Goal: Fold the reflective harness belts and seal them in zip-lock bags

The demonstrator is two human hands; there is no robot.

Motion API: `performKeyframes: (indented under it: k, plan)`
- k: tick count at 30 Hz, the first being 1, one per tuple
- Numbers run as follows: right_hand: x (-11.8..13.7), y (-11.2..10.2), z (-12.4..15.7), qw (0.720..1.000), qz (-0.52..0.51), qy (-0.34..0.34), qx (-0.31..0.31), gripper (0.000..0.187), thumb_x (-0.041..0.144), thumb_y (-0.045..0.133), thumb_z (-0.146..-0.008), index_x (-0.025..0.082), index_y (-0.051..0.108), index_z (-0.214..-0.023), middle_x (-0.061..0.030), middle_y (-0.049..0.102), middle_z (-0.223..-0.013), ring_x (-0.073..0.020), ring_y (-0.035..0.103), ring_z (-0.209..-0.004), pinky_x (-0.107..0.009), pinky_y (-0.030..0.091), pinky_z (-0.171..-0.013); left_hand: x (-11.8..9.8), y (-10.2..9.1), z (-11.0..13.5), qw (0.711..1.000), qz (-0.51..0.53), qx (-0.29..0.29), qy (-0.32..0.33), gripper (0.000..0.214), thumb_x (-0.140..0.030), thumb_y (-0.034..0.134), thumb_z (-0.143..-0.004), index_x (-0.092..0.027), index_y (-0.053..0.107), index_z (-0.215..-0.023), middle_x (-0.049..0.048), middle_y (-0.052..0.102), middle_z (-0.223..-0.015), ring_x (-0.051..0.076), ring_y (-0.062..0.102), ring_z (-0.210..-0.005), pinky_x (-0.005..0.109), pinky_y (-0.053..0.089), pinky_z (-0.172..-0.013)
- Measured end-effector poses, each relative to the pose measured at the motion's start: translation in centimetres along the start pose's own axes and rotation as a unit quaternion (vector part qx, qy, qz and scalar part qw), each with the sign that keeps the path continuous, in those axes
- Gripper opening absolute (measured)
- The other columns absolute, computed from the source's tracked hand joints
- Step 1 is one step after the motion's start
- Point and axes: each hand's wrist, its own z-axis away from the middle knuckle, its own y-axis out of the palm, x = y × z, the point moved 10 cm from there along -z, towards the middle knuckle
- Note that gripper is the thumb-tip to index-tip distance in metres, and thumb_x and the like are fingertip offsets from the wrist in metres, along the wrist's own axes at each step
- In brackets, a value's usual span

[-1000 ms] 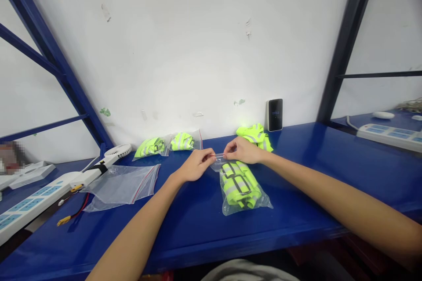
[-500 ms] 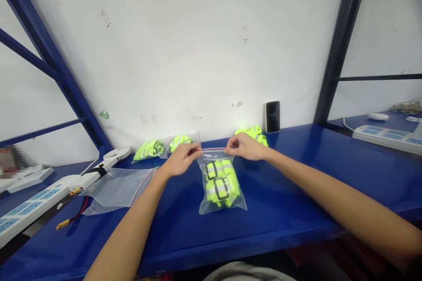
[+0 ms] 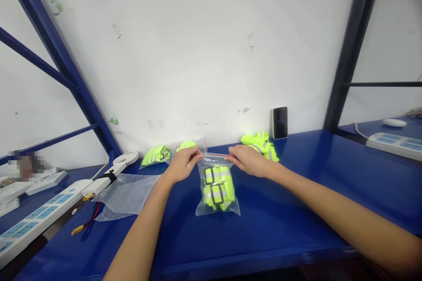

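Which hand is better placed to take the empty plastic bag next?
Probably the left hand: it lies nearer the empty plastic bag. The right hand is on the far side of the vest bag.

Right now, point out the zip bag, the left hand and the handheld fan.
Zip bag (image 3: 217,189), head view, middle of the bag's front.
Left hand (image 3: 183,164), head view, back of the hand.
Handheld fan (image 3: 125,158), head view, round grille.

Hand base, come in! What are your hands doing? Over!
Left hand and right hand pinching zip bag's top edge. Folded hi-vis vest inside. Flat plastic bag off to the left, not touching.
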Motion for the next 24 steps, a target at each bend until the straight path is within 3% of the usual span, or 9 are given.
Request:
performKeyframes:
  k: [4, 11, 14, 16, 18, 21, 24]
  plan:
    - [0.3, 1.4, 0.1, 0.999, -0.037, 0.007, 0.038, 0.036, 0.04, 0.036, -0.101, 0.02, 0.048, -0.074, -0.0018, 0.056, -0.064, -0.0135, 0.044, -0.052, -0.028, 0.023, -0.053, 0.6, 0.3, 0.4, 1.0, -0.004, -0.009, -0.008, 0.028, -0.036, 0.043, -0.095, -0.018, 0.051, -0.075, -0.0004, 0.054, -0.07, 0.015, 0.047, -0.065, 0.027, 0.034, -0.063]
    - [-1.3, 2.2, 1.0, 0.994, -0.094, 0.041, 0.033, 0.039, 0.042, 0.041, -0.099, 0.019, 0.054, -0.071, -0.0021, 0.057, -0.062, -0.0147, 0.047, -0.053, -0.027, 0.029, -0.052, 1.2, 2.5, 1.0, 0.999, 0.007, -0.029, -0.027, 0.028, -0.037, 0.043, -0.096, -0.019, 0.049, -0.075, -0.0004, 0.056, -0.071, 0.014, 0.05, -0.065, 0.027, 0.035, -0.064]
    - [-1.5, 1.4, 1.5, 0.993, -0.11, 0.031, -0.018, 0.029, 0.04, 0.045, -0.097, 0.018, 0.064, -0.097, -0.0086, 0.067, -0.09, -0.0203, 0.061, -0.077, -0.03, 0.044, -0.066, 2.0, 4.0, 1.3, 0.998, 0.002, -0.026, -0.064, 0.027, -0.042, 0.043, -0.096, -0.02, 0.056, -0.087, -0.0003, 0.059, -0.071, 0.015, 0.053, -0.064, 0.027, 0.034, -0.063]
    - [-0.3, 0.8, 1.8, 0.993, -0.108, -0.013, -0.042, 0.031, 0.031, 0.044, -0.097, 0.021, 0.059, -0.122, -0.013, 0.061, -0.123, -0.0247, 0.06, -0.105, -0.037, 0.048, -0.085, 2.6, 4.8, 1.5, 0.996, -0.015, -0.02, -0.087, 0.027, -0.042, 0.042, -0.097, -0.021, 0.059, -0.095, -0.0002, 0.06, -0.069, 0.016, 0.055, -0.064, 0.027, 0.033, -0.062]
    - [1.9, 0.7, 2.2, 0.992, -0.099, -0.077, -0.025, 0.042, 0.018, 0.04, -0.095, 0.025, 0.053, -0.134, -0.0122, 0.049, -0.143, -0.0263, 0.05, -0.127, -0.044, 0.043, -0.1, 3.0, 5.3, 1.8, 0.994, -0.03, -0.011, -0.102, 0.026, -0.038, 0.04, -0.097, -0.021, 0.06, -0.101, 0.0, 0.06, -0.068, 0.017, 0.057, -0.064, 0.027, 0.032, -0.061]
    - [5.3, 1.1, 3.1, 0.981, -0.094, -0.167, 0.04, 0.06, 0.003, 0.037, -0.086, 0.03, 0.052, -0.137, -0.0065, 0.046, -0.148, -0.0231, 0.038, -0.14, -0.048, 0.032, -0.113, 3.5, 5.1, 2.2, 0.991, -0.052, -0.01, -0.119, 0.024, -0.034, 0.042, -0.096, -0.021, 0.061, -0.105, 0.0007, 0.062, -0.069, 0.019, 0.059, -0.066, 0.028, 0.032, -0.06]
    - [7.2, 1.5, 4.2, 0.973, -0.085, -0.194, 0.09, 0.081, 0.005, 0.05, -0.076, 0.033, 0.035, -0.149, -0.0057, 0.036, -0.156, -0.0262, 0.031, -0.144, -0.054, 0.022, -0.117, 3.8, 4.5, 2.6, 0.989, -0.061, -0.024, -0.132, 0.023, -0.031, 0.042, -0.095, -0.022, 0.061, -0.103, 0.001, 0.063, -0.069, 0.019, 0.059, -0.065, 0.029, 0.033, -0.061]
